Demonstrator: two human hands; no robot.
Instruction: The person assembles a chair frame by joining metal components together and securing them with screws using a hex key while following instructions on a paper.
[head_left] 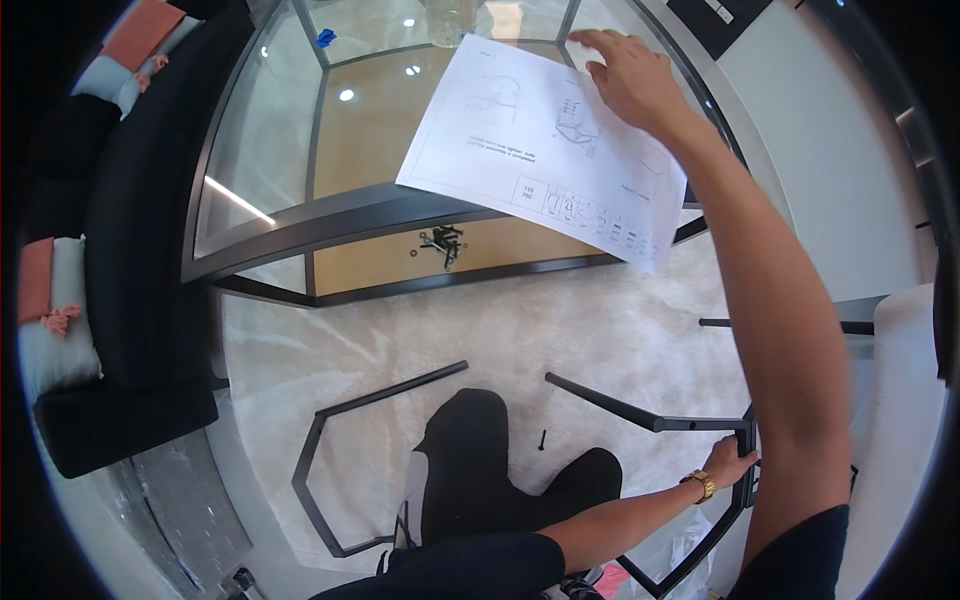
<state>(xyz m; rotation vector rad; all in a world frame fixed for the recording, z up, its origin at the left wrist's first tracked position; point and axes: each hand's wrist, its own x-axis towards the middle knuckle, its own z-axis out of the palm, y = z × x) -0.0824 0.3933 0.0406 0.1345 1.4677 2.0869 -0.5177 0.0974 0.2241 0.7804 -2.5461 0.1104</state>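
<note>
My left hand [730, 463], with a gold watch on its wrist, is closed round the black metal tube frame [690, 424] at the lower right. My right hand [640, 80] reaches across the glass-topped table. Its fingers are stretched out and apart at the far right edge of a white printed instruction sheet [500, 125]. That sheet lies slanted on the table, overhanging its near edge, with line drawings on it. On the floor before my knees lies a single black bolt [542, 440]. A second bent black tube [313, 455] rests on the floor to the left.
The glass table [350, 215] has a dark frame and a tan lower panel. A pile of black bolts and washers [442, 245] shows at its near side. A blue crumpled piece [326, 38] is at the far left. A black sofa [150, 250] with cushions stands left.
</note>
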